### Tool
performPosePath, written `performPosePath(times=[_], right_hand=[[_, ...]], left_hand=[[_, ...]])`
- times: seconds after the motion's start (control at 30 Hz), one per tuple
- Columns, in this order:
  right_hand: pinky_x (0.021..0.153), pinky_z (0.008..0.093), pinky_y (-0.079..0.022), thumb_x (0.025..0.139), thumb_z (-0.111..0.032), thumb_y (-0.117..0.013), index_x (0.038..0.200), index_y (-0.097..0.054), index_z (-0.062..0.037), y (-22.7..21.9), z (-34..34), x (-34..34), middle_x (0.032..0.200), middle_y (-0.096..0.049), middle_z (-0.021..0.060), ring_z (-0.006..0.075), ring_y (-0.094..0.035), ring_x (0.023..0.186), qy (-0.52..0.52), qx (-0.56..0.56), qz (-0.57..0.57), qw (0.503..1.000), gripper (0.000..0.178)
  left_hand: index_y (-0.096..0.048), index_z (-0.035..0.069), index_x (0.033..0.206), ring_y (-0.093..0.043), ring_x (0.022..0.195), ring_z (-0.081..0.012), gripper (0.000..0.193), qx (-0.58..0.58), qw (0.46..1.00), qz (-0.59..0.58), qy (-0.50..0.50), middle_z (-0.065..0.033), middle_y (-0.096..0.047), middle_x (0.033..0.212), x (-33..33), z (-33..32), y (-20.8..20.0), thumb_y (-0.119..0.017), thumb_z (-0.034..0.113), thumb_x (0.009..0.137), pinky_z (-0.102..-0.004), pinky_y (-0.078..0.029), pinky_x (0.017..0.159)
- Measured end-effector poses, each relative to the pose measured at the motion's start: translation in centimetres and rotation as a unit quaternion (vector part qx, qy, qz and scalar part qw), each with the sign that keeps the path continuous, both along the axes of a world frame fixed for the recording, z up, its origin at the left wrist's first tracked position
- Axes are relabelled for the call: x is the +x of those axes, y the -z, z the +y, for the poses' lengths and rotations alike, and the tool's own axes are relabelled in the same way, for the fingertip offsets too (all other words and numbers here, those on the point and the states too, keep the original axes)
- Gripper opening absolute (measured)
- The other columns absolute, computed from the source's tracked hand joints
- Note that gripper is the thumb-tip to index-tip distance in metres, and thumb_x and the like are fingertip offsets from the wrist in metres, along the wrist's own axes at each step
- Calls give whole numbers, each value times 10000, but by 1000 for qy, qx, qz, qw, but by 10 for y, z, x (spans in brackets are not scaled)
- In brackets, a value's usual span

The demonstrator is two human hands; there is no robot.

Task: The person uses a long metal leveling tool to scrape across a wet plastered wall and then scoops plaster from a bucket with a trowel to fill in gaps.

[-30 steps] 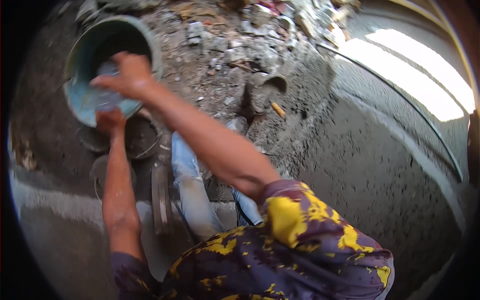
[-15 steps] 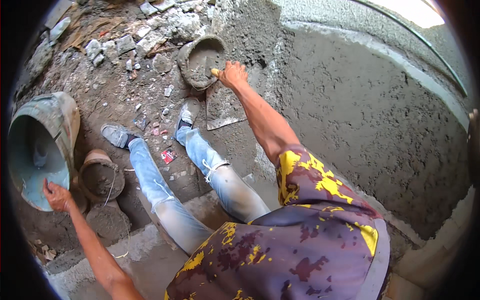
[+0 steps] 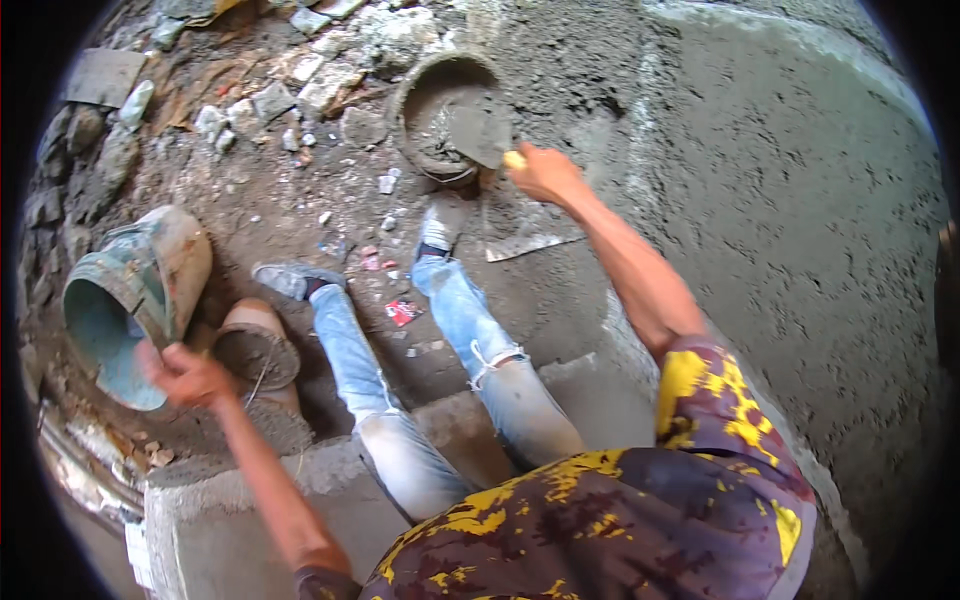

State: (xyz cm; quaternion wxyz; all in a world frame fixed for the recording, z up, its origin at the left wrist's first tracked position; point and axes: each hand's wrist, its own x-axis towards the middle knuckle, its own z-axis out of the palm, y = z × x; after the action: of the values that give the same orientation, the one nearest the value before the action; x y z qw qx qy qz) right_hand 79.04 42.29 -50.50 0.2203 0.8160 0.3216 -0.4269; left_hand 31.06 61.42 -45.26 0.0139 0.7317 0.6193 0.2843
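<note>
My right hand (image 3: 548, 176) is closed round the yellow handle of a trowel (image 3: 482, 130). The trowel's flat blade lies over wet grey mortar inside a round bucket (image 3: 404, 135), near the top middle. On the left, my left hand (image 3: 192, 376) is blurred by motion, its fingers stretched out and apparently holding nothing. It hovers in front of a large blue-grey plastic drum (image 3: 183, 250) lying tipped with its mouth toward me. Beside that hand is a smaller mud-crusted bucket (image 3: 258, 316) with a thin wire handle.
Fresh rough mortar (image 3: 790, 230) covers the surface on the right. Broken stones (image 3: 330, 85) lie along the far side. A thin flat board (image 3: 535, 246) sits below the mortar bucket. Close to my legs runs a concrete ledge (image 3: 240, 480), and a red wrapper (image 3: 403, 312) lies between my feet.
The trowel blade now shows over the mortar in the bucket; earlier mostly its handle showed. My left hand has shifted toward the smaller bucket. The whole view has swung.
</note>
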Motion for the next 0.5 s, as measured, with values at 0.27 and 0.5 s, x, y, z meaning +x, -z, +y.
performPosePath(times=[0.27, 0.5], right_hand=[[512, 392, -542, 803, -169, -550, 888, -637, -78, 71, 32, 72, 782, -677, 161, 302, -678, 678, -252, 103, -137, 952, 152], [580, 377, -531, 796, -125, -552, 1030, -595, 17, 145, 25, 59, 884, -652, 192, 267, -650, 755, -121, -53, 80, 988, 277]], left_hand=[[-364, -21, 1343, -543, 1098, -343, 618, -502, 824, -219, 145, -244, -454, 1309, 274, -86, 167, -590, 283, 854, -385, -426, 929], [-536, 16, 1134, -575, 966, -425, 404, -513, 825, -93, 219, -255, -616, 997, 336, -55, 294, -616, 244, 810, -458, -442, 846]])
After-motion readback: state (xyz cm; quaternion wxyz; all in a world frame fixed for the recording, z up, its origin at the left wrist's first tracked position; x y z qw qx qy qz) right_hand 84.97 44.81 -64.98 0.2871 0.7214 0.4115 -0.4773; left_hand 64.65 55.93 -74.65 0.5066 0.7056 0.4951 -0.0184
